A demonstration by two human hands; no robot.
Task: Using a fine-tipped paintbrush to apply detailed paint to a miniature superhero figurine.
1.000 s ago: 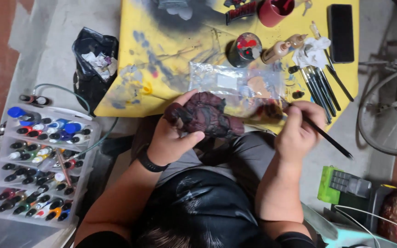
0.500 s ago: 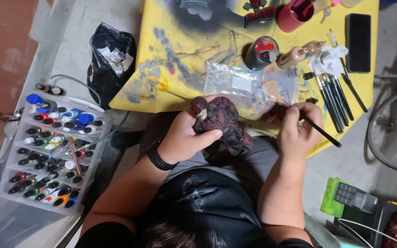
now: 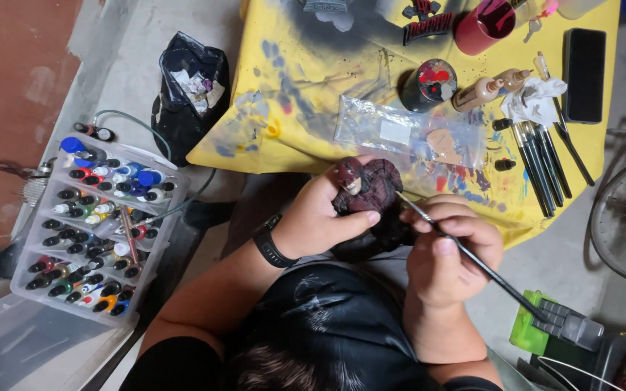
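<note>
Gripping glossy dark-red bust (image 3: 368, 190) in left hand (image 3: 320, 221); right hand (image 3: 449, 255) pinching thin brush (image 3: 472, 259).

- A clear plastic bag (image 3: 407, 137) lies flat on the yellow cloth, just beyond the hands; a white rectangular label (image 3: 396, 132) sits near its middle.
- A black phone (image 3: 583, 65), a dark upright rectangle with its screen unlit, lies at the cloth's right edge, beside the brushes.
- A crumpled black plastic bag (image 3: 190, 90) stands on the floor left of the cloth, open at the top, with white paper scraps inside.
- A clear plastic organiser tray (image 3: 96, 224) on the floor at left holds rows of small paint bottles with caps of many colours.
</note>
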